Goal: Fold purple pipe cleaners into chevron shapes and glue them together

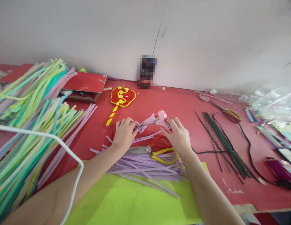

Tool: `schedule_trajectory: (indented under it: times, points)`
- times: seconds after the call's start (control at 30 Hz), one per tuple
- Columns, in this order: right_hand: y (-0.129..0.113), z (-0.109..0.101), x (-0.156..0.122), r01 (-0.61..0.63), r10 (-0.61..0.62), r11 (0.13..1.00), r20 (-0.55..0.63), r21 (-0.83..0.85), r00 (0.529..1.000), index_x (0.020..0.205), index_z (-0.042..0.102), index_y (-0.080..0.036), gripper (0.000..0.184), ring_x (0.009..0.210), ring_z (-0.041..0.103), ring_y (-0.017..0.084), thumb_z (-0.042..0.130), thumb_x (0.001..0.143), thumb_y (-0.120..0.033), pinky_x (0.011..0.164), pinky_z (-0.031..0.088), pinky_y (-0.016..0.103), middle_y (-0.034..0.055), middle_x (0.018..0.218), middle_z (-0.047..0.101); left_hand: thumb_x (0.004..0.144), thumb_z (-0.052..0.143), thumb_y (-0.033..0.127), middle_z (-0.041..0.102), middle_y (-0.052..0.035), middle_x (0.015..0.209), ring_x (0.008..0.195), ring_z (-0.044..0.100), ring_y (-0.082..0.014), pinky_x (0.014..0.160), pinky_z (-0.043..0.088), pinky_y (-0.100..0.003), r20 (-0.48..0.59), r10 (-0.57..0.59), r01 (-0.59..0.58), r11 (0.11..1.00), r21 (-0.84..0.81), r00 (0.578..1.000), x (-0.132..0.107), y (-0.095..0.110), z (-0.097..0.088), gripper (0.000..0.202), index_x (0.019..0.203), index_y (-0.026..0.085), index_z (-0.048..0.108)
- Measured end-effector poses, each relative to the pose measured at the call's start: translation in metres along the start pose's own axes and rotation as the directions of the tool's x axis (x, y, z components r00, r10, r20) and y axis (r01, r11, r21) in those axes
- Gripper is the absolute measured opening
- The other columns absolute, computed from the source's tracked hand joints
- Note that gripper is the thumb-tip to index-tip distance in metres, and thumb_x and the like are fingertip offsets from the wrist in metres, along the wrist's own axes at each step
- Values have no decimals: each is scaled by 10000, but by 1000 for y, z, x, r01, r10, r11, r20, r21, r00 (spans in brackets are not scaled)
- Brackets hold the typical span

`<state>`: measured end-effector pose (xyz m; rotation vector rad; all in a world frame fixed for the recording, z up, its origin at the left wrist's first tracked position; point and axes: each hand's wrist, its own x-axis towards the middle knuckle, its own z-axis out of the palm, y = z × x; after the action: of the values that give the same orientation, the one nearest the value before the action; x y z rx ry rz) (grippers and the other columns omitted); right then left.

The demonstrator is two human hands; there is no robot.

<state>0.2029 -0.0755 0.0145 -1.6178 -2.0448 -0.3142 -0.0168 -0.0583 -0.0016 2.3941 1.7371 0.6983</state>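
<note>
My right hand (177, 132) is closed around the handle of a pink glue gun (155, 119), whose nozzle points left. At that nozzle, my left hand (125, 133) pinches a small pale looped piece (141, 127) that looks like bent pipe cleaner. Its exact shape is partly hidden by the fingers. Just below both hands lie scissors (164, 156) with red and yellow handles, on top of a pile of lilac pipe cleaners (145, 167). A lime green sheet (136, 200) is under the pile.
Bundles of coloured pipe cleaners (37, 125) fill the left side, crossed by a white cable (53, 136). A red and yellow fan-shaped craft (123, 97) lies beyond my left hand. On the right are dark green stems (226, 145), a black cord (247, 153) and more scissors (230, 114).
</note>
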Motion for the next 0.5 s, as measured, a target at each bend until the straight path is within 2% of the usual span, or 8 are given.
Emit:
schedule_trajectory:
  times: [0.33,0.5]
  points:
    - [-1,-1,0,-22,21,999,35,36,999,1091,562,-225,259,786,606,171,476,869,-326,571,461,246,59,982,611,828,568,195,603,-50,975,925,542,-220,835,349,-381,5,5,-5,1000,15,1000,0,-1,-1,189,1005,223,629]
    - [-1,-3,1,-36,34,999,36,31,999,1082,561,-227,252,745,598,156,475,868,-326,552,443,239,49,973,613,832,560,198,600,-58,984,923,542,-221,827,352,-383,10,15,-15,1000,26,1000,0,-1,0,216,1033,227,635]
